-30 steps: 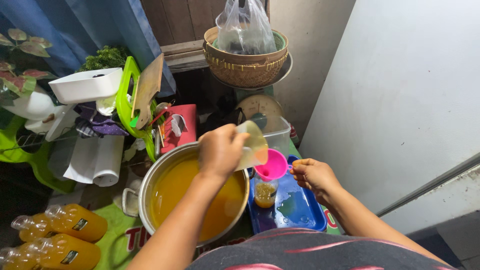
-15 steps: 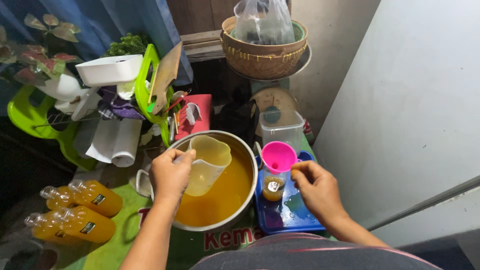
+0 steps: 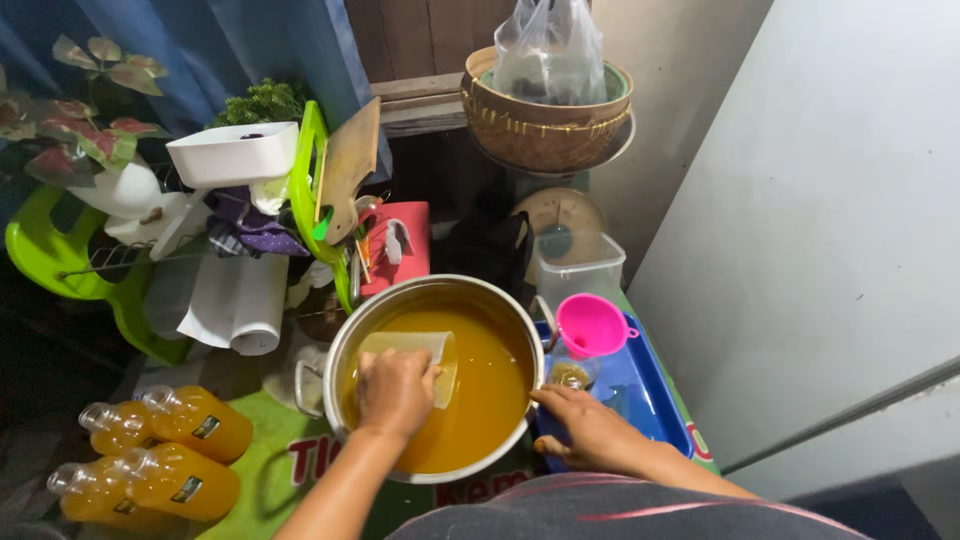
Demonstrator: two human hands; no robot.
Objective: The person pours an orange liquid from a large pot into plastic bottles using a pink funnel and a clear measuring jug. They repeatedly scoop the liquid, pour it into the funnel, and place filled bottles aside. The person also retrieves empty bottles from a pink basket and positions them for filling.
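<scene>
Now the clear plastic jug (image 3: pixel 415 358), lifted over the funnel a second ago, sits dipped in the orange liquid of the steel pot (image 3: pixel 340 350), left hand (image 3: pixel 395 392) gripping it, while the right hand (image 3: pixel 590 430) rests loosely curled on the blue tray (image 3: pixel 640 395) beside the pink funnel (image 3: pixel 590 325).

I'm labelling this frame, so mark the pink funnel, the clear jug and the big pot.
pink funnel (image 3: pixel 590 325), head view, on its bowl.
clear jug (image 3: pixel 415 345), head view, on its rim.
big pot (image 3: pixel 345 345), head view, on its left rim.
</scene>
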